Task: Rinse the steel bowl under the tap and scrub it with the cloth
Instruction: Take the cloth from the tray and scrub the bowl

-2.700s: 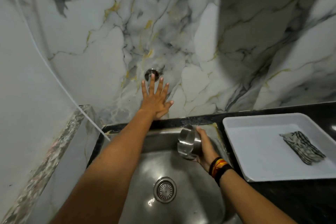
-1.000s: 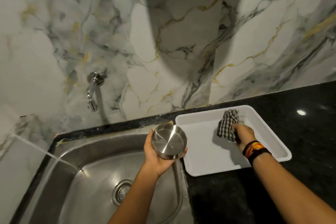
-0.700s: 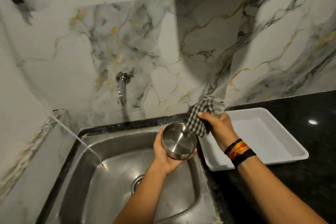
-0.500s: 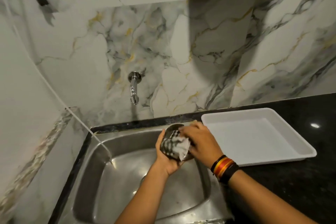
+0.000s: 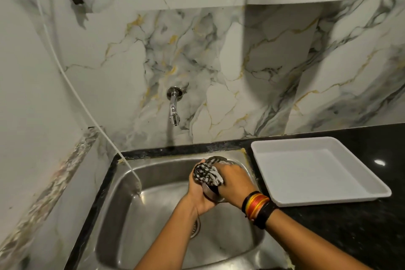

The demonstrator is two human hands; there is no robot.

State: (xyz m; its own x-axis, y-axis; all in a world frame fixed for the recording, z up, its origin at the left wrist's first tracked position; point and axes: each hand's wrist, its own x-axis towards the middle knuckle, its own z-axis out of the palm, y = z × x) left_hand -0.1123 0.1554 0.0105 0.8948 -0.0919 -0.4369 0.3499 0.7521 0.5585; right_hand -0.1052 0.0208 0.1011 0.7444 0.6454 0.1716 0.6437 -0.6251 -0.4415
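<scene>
Hands: two, both working over the one sink [image 5: 122,184].
Left hand [image 5: 198,198]: wrapping around one steel bowl [image 5: 212,193] from below, holding it above the sink.
Right hand [image 5: 235,182]: pressing one checked cloth [image 5: 207,174] into the bowl, fingers curled on it.
Tap [image 5: 174,106]: one, sticking out of the wall.
Tray [image 5: 317,171]: one white one, sitting on the black counter [image 5: 328,237].

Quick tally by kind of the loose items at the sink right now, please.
Steel bowl: 1, held in the left hand
Checked cloth: 1, pressed into the bowl by the right hand
White tray: 1, on the counter
Total: 3
</scene>
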